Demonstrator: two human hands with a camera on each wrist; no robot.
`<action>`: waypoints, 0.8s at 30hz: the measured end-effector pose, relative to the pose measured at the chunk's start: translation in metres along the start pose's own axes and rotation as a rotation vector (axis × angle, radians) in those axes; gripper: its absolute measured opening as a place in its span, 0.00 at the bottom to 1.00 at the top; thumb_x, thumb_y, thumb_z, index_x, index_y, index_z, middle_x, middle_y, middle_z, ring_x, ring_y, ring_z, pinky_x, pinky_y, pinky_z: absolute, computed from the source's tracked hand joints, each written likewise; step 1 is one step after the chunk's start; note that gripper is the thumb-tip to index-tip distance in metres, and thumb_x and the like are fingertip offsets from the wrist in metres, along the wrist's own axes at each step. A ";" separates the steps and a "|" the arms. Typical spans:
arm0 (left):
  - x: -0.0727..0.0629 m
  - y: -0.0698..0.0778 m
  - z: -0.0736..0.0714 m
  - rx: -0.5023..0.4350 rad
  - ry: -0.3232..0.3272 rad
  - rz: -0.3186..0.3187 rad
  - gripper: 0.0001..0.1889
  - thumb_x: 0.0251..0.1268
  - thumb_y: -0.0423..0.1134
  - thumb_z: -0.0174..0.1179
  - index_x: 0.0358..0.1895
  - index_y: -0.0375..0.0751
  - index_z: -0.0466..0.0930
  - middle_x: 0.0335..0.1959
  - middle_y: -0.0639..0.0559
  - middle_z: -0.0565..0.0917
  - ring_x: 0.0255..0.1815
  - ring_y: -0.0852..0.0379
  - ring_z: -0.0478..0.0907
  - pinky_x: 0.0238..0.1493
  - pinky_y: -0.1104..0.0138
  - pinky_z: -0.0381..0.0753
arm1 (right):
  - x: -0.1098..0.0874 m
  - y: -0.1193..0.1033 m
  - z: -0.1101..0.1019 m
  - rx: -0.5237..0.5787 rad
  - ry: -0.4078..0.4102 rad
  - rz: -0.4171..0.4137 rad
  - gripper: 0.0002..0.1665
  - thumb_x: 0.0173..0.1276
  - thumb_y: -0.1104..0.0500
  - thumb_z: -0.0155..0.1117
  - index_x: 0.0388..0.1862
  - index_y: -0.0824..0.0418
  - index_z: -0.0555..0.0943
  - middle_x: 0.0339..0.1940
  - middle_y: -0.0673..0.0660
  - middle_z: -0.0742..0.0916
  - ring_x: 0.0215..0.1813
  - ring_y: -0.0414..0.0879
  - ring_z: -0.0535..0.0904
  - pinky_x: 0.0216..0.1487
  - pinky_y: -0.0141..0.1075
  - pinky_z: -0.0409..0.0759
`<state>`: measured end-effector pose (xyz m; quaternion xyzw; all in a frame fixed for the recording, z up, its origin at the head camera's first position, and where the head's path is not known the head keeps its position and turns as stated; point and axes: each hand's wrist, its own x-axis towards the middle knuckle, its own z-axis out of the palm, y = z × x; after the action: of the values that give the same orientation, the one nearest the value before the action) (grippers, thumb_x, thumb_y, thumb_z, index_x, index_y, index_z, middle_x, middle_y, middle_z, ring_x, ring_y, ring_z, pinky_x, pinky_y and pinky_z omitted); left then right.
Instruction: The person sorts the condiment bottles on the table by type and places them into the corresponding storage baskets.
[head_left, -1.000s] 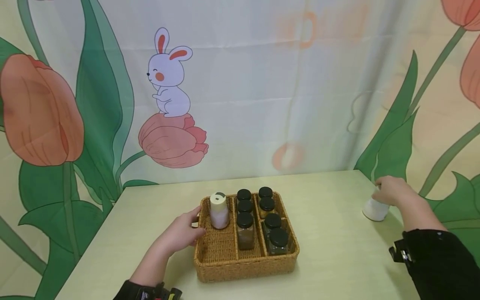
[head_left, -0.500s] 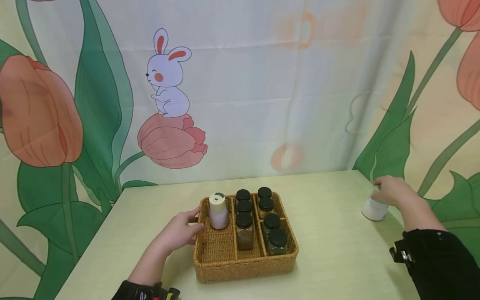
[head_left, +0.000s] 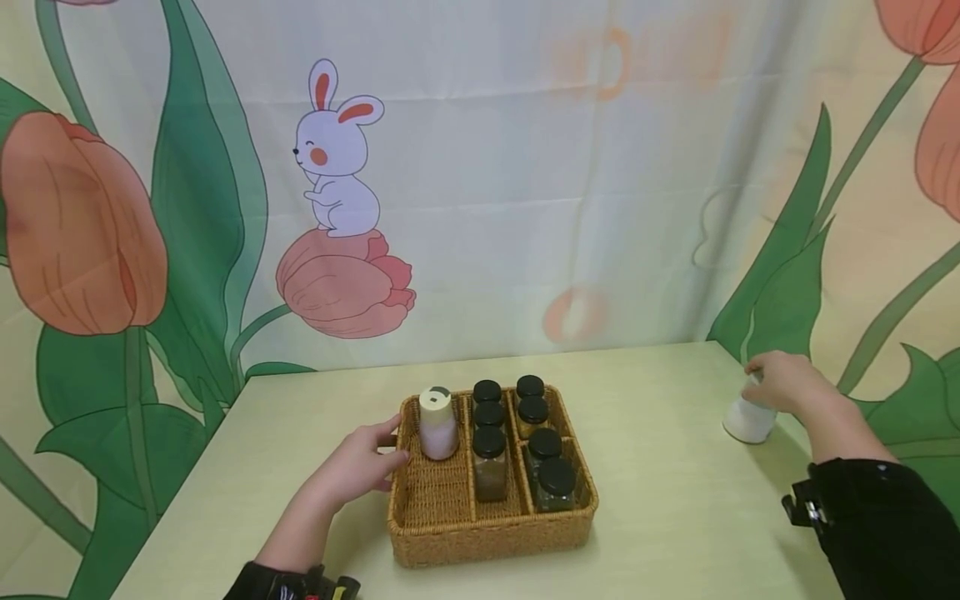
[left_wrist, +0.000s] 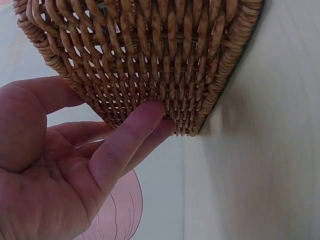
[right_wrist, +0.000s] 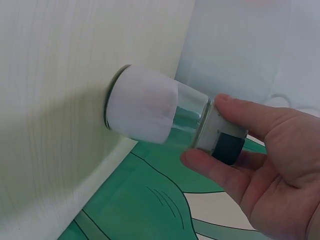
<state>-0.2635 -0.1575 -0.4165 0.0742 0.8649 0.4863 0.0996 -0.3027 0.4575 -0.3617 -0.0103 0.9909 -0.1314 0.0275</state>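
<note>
At the table's right edge in the head view, my right hand [head_left: 787, 387] pinches the cap of a glass seasoning shaker [head_left: 747, 421]. The right wrist view shows white powder in the shaker's lower part and a pale cap [right_wrist: 212, 127] with a dark flap, thumb and fingers around it. Its base meets the tabletop. My left hand [head_left: 360, 467] holds the left side of a wicker basket [head_left: 495, 546], thumb over the rim. Seen from the left wrist, its fingers [left_wrist: 127, 137] lie along the woven outer wall [left_wrist: 150, 65].
A similar shaker [head_left: 438, 433] with a cream cap stands in the basket's left compartment. Several black-lidded spice jars [head_left: 490, 471] fill the middle and right compartments. Behind the table [head_left: 660, 467] hangs a curtain [head_left: 480, 183] printed with tulips and a rabbit.
Both hands keep their places, on the basket and on the shaker. Only a very slight shift of the head view shows.
</note>
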 end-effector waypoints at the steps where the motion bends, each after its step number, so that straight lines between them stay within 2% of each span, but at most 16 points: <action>1: 0.000 0.000 0.000 0.000 0.000 -0.001 0.35 0.71 0.32 0.61 0.79 0.33 0.59 0.66 0.27 0.73 0.50 0.45 0.84 0.36 0.57 0.89 | 0.000 0.000 0.000 0.001 -0.005 -0.003 0.32 0.67 0.56 0.68 0.59 0.81 0.74 0.55 0.84 0.77 0.54 0.79 0.73 0.38 0.53 0.83; 12: 0.001 0.001 -0.001 -0.019 -0.005 -0.013 0.36 0.70 0.32 0.61 0.79 0.33 0.59 0.66 0.26 0.73 0.48 0.45 0.84 0.35 0.58 0.89 | 0.003 -0.010 -0.006 -0.006 0.015 -0.053 0.31 0.66 0.57 0.68 0.58 0.81 0.75 0.55 0.84 0.77 0.52 0.78 0.75 0.37 0.51 0.84; 17: 0.001 0.001 -0.001 -0.023 -0.001 -0.011 0.36 0.69 0.32 0.62 0.78 0.33 0.60 0.65 0.26 0.74 0.48 0.45 0.84 0.35 0.58 0.89 | 0.004 -0.018 -0.011 -0.013 0.038 -0.068 0.30 0.65 0.58 0.69 0.57 0.80 0.77 0.56 0.84 0.76 0.53 0.80 0.74 0.38 0.53 0.84; 24: 0.002 0.000 0.000 -0.024 0.000 -0.006 0.36 0.69 0.32 0.62 0.78 0.33 0.60 0.65 0.26 0.74 0.48 0.45 0.85 0.34 0.58 0.89 | 0.004 -0.032 -0.020 -0.003 0.054 -0.091 0.29 0.65 0.58 0.70 0.58 0.77 0.78 0.55 0.82 0.78 0.52 0.77 0.75 0.37 0.51 0.83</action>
<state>-0.2651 -0.1575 -0.4166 0.0703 0.8592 0.4964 0.1019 -0.3074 0.4315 -0.3342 -0.0520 0.9900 -0.1313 -0.0052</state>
